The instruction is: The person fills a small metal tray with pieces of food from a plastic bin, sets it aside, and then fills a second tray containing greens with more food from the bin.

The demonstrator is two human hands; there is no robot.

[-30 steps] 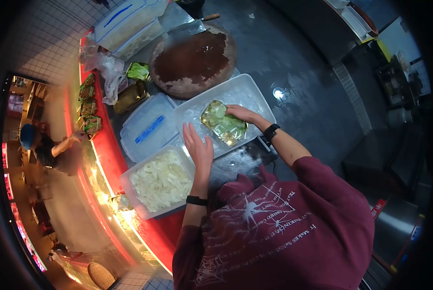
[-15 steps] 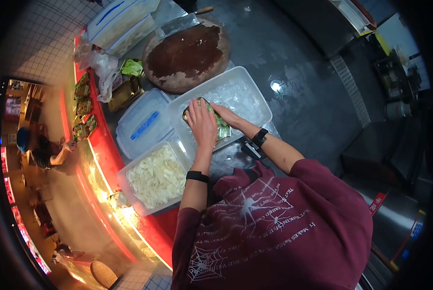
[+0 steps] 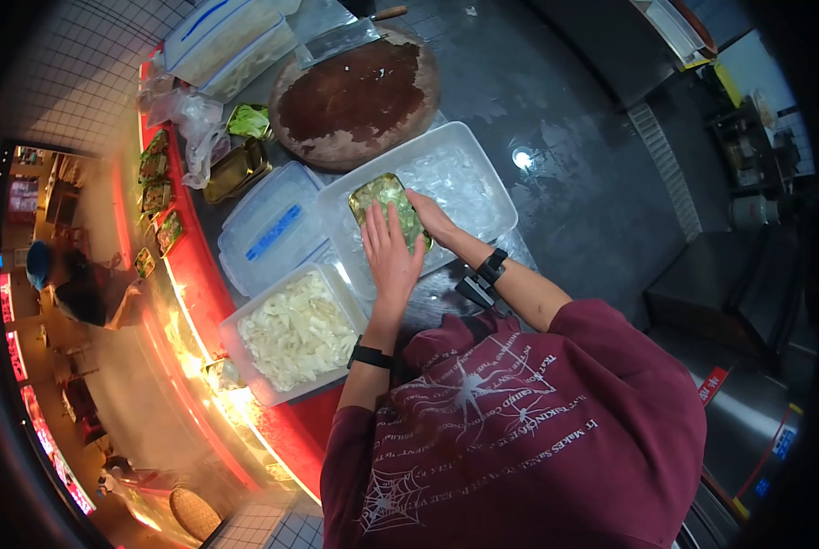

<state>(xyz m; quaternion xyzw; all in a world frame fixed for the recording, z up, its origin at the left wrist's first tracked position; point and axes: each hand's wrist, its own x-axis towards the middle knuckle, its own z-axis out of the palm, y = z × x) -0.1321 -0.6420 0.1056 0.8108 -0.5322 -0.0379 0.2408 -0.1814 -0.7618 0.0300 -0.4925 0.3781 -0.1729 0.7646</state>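
Advised to press lightly and evenly, clear of the tub (image 3: pixel 241 355) of pale slices (image 3: pixel 295 329) left of the left hand (image 3: pixel 394 259), observed laid flat, fingers slightly parted, on the gold tray (image 3: pixel 380 190) of greens (partly covered) beneath, set against the right hand (image 3: pixel 434 220), impossible to tell how tightly closed.

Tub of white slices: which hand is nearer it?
Left. The left hand is over the gold tray, just beyond the tub; the right hand is farther away, at the tray's right side.
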